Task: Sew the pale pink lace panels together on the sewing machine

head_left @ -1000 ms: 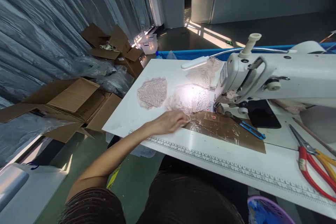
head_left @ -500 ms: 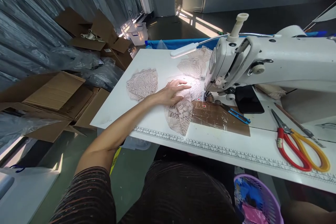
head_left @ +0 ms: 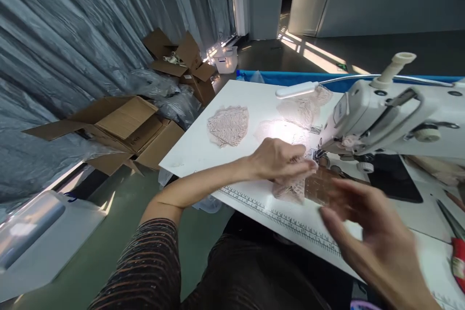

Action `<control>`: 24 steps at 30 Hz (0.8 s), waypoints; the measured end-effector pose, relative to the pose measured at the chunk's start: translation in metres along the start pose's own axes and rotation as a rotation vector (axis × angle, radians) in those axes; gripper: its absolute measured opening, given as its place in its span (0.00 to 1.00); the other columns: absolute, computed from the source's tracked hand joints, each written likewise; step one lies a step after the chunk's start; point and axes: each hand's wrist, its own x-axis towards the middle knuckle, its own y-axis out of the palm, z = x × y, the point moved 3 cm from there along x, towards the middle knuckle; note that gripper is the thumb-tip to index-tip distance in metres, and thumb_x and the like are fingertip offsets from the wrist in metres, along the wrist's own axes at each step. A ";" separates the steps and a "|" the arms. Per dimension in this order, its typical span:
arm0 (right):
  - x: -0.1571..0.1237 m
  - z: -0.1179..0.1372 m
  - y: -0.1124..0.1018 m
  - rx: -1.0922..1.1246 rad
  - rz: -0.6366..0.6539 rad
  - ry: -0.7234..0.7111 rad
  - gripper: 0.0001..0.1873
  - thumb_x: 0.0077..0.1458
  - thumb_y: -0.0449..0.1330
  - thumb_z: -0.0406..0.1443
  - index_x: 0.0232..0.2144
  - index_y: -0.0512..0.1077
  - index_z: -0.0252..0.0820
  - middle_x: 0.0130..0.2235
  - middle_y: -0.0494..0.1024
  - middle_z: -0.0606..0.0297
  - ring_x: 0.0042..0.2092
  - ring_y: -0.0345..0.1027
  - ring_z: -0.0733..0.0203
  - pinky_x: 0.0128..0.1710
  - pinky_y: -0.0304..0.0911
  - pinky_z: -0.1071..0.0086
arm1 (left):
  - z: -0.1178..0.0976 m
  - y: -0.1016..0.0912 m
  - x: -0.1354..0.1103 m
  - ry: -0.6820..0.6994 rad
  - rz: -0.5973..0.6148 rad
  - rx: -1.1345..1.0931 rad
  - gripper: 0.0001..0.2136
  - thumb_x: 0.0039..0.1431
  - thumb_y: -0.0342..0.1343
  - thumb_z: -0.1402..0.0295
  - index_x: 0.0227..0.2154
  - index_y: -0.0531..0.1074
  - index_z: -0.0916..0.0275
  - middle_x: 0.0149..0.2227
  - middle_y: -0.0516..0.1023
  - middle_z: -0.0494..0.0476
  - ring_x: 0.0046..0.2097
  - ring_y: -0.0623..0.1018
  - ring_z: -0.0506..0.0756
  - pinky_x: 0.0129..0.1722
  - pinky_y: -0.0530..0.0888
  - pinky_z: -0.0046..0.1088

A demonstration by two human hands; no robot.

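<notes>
My left hand (head_left: 281, 161) is closed on a pale pink lace piece (head_left: 290, 191) just left of the sewing machine's needle area. Part of that lace hangs below my fingers onto the white table. To the right, my right hand (head_left: 374, 232) hovers over the table's front part, blurred, with thumb and fingers apart and nothing between them. The white sewing machine (head_left: 385, 116) stands beyond both hands; its presser foot (head_left: 315, 155) is close to my left fingertips. Another lace piece (head_left: 228, 126) lies flat at the left, and more lace (head_left: 300, 109) lies under the lamp.
A white lamp (head_left: 297, 90) reaches over the table (head_left: 189, 155). Printed ruler marks (head_left: 269, 210) run along its front edge. A black phone (head_left: 395, 179) lies under the machine arm. Red-handled scissors (head_left: 457, 261) are at the right edge. Open cardboard boxes (head_left: 127, 121) stand on the floor.
My left hand has gone from lying spread on the lace to gripping it. My right hand has come up from the lower right. The view has turned left.
</notes>
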 end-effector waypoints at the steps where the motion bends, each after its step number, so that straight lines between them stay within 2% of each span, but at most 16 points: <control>1: 0.014 -0.001 0.009 0.002 0.003 0.015 0.36 0.56 0.64 0.46 0.62 0.58 0.47 0.45 0.72 0.55 0.39 0.72 0.54 0.35 0.73 0.63 | -0.013 -0.001 -0.005 0.008 -0.016 0.048 0.19 0.63 0.53 0.60 0.18 0.67 0.62 0.15 0.64 0.46 0.18 0.61 0.46 0.17 0.54 0.24; 2: 0.025 -0.001 0.017 -0.010 0.003 -0.002 0.39 0.55 0.65 0.47 0.64 0.55 0.45 0.47 0.72 0.53 0.43 0.72 0.51 0.39 0.74 0.60 | -0.027 -0.001 -0.010 0.017 -0.001 0.065 0.18 0.62 0.54 0.60 0.18 0.68 0.62 0.16 0.66 0.47 0.18 0.62 0.46 0.17 0.52 0.25; 3: 0.032 0.000 0.023 -0.028 0.018 -0.033 0.39 0.55 0.64 0.46 0.64 0.55 0.45 0.50 0.71 0.51 0.47 0.71 0.48 0.43 0.73 0.57 | -0.038 -0.003 -0.014 0.017 0.007 0.073 0.19 0.61 0.54 0.60 0.16 0.66 0.62 0.15 0.66 0.48 0.18 0.61 0.46 0.16 0.49 0.26; 6: 0.037 0.000 0.031 0.022 0.170 -0.108 0.27 0.59 0.58 0.38 0.60 0.61 0.47 0.54 0.70 0.53 0.54 0.67 0.49 0.50 0.68 0.56 | -0.061 -0.011 -0.021 -0.079 0.109 0.006 0.18 0.56 0.55 0.67 0.13 0.63 0.63 0.14 0.63 0.48 0.18 0.59 0.45 0.17 0.48 0.26; 9: 0.032 -0.002 0.031 0.151 0.355 -0.084 0.11 0.62 0.53 0.34 0.46 0.70 0.47 0.48 0.73 0.57 0.47 0.69 0.55 0.46 0.68 0.62 | -0.066 -0.024 -0.023 -0.211 0.268 -0.178 0.19 0.55 0.56 0.68 0.12 0.58 0.63 0.13 0.56 0.45 0.18 0.57 0.44 0.19 0.53 0.25; 11: 0.029 -0.005 0.030 0.241 0.455 0.000 0.08 0.63 0.52 0.35 0.37 0.71 0.45 0.40 0.74 0.61 0.41 0.68 0.58 0.42 0.67 0.66 | -0.062 -0.031 -0.024 -0.273 0.384 -0.318 0.23 0.59 0.56 0.64 0.12 0.56 0.63 0.14 0.53 0.44 0.19 0.55 0.44 0.19 0.53 0.24; 13: 0.027 -0.011 0.030 0.367 0.549 0.119 0.09 0.63 0.52 0.37 0.33 0.71 0.43 0.35 0.74 0.63 0.37 0.67 0.61 0.38 0.66 0.68 | -0.052 -0.038 -0.024 -0.309 0.432 -0.390 0.25 0.62 0.55 0.58 0.14 0.56 0.63 0.16 0.53 0.45 0.20 0.55 0.44 0.19 0.52 0.25; 15: 0.028 -0.020 0.029 0.502 0.606 0.247 0.12 0.63 0.54 0.42 0.32 0.70 0.42 0.33 0.74 0.65 0.34 0.67 0.62 0.35 0.64 0.70 | -0.037 -0.040 -0.021 -0.329 0.454 -0.408 0.24 0.64 0.54 0.55 0.16 0.61 0.63 0.18 0.58 0.46 0.22 0.58 0.45 0.20 0.55 0.24; 18: 0.040 -0.038 0.025 0.573 0.559 0.395 0.18 0.62 0.55 0.48 0.29 0.69 0.42 0.27 0.73 0.67 0.28 0.66 0.64 0.30 0.63 0.70 | -0.005 -0.037 -0.010 -0.370 0.464 -0.370 0.23 0.64 0.53 0.52 0.19 0.65 0.62 0.19 0.62 0.47 0.21 0.61 0.46 0.21 0.57 0.24; 20: 0.053 -0.050 0.019 0.484 0.458 0.415 0.17 0.62 0.55 0.48 0.31 0.70 0.42 0.28 0.75 0.65 0.29 0.67 0.64 0.30 0.63 0.70 | 0.017 -0.030 0.003 -0.356 0.433 -0.215 0.25 0.64 0.53 0.51 0.16 0.61 0.61 0.17 0.57 0.47 0.19 0.57 0.46 0.20 0.55 0.25; 22: 0.068 -0.059 0.011 0.239 0.344 0.412 0.16 0.61 0.55 0.46 0.27 0.69 0.42 0.25 0.73 0.66 0.26 0.65 0.64 0.26 0.60 0.71 | 0.037 -0.019 0.017 -0.306 0.390 0.002 0.25 0.64 0.53 0.51 0.15 0.61 0.61 0.16 0.56 0.47 0.19 0.57 0.47 0.21 0.55 0.26; 24: 0.079 -0.063 0.006 0.042 0.288 0.422 0.14 0.60 0.55 0.42 0.25 0.70 0.42 0.22 0.72 0.67 0.24 0.63 0.65 0.25 0.57 0.71 | 0.054 -0.004 0.030 -0.257 0.340 0.182 0.19 0.62 0.55 0.53 0.21 0.68 0.61 0.21 0.66 0.52 0.22 0.64 0.50 0.24 0.60 0.28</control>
